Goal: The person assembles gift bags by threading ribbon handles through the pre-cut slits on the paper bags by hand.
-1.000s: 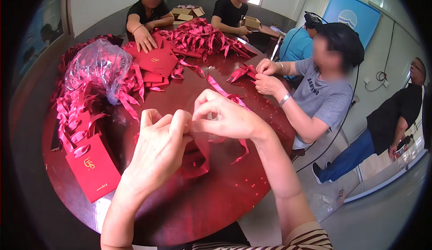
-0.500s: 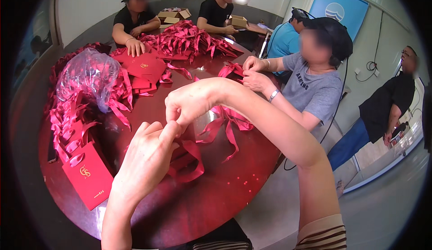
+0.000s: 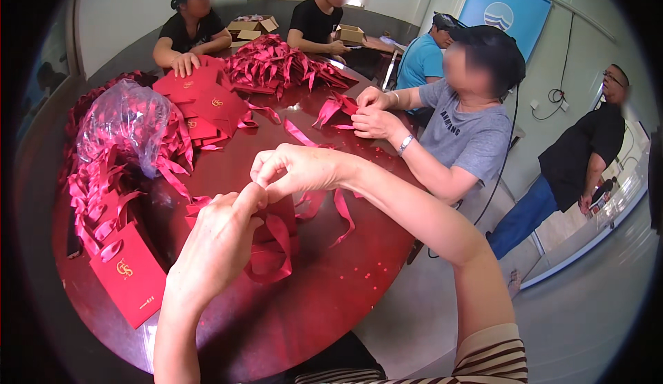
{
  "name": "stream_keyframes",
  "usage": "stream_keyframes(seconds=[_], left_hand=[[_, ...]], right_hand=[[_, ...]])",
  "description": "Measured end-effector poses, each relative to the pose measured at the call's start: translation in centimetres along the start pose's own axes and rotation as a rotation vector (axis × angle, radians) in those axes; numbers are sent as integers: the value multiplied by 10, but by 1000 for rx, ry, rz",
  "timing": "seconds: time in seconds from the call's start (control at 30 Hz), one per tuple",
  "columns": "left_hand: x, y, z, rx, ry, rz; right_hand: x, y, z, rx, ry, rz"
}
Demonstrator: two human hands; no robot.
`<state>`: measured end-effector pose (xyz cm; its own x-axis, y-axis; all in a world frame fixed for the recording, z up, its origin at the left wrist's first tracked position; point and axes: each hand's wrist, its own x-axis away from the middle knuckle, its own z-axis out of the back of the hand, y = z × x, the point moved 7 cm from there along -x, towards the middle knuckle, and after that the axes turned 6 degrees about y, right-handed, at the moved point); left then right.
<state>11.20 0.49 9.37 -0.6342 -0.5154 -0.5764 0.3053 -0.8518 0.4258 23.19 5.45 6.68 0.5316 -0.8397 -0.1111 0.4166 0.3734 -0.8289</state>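
My left hand and my right hand meet above the table, fingers pinched together at a red ribbon. Its loop hangs below my fingertips, which hide the pinched part. Just behind my hands is a dark red paper bag, partly covered by them. More ribbon tails trail to its right. Left of my left forearm lies a red gift bag with a gold emblem and a ribbon at its top.
The round, glossy red table carries a ribboned pile, stacked red bags and a clear plastic bag. Across from me a co-worker touches the stack; at right another co-worker's hands work on red ribbon. Cardboard boxes stand behind.
My hands stay pinched together; my right hand has shifted slightly lower, its fingers a little more rounded. The whole view has drifted slightly. The co-worker across has turned their head.
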Motion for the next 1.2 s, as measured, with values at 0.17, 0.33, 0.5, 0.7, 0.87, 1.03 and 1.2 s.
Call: stream_keyframes(seconds=[0.17,0.33,0.5,0.7,0.87,1.03,1.2], left_hand=[[-2,-3,-2,2,13,47],[-1,-7,1,-8,1,65],[-2,-10,2,2,-9,71],[-4,-10,5,-2,6,90],[-4,-11,3,25,-38,93],[-1,-13,3,-4,-21,130],[-2,-17,0,42,57,69]], right_hand=[[-1,6,0,-42,9,2],[-7,8,-1,-113,75,26],[-13,13,-1,-185,107,53],[-17,12,0,-163,95,58],[-19,10,0,-163,82,149],[-18,-1,20,-343,129,90],[-12,9,15,-527,227,36]])
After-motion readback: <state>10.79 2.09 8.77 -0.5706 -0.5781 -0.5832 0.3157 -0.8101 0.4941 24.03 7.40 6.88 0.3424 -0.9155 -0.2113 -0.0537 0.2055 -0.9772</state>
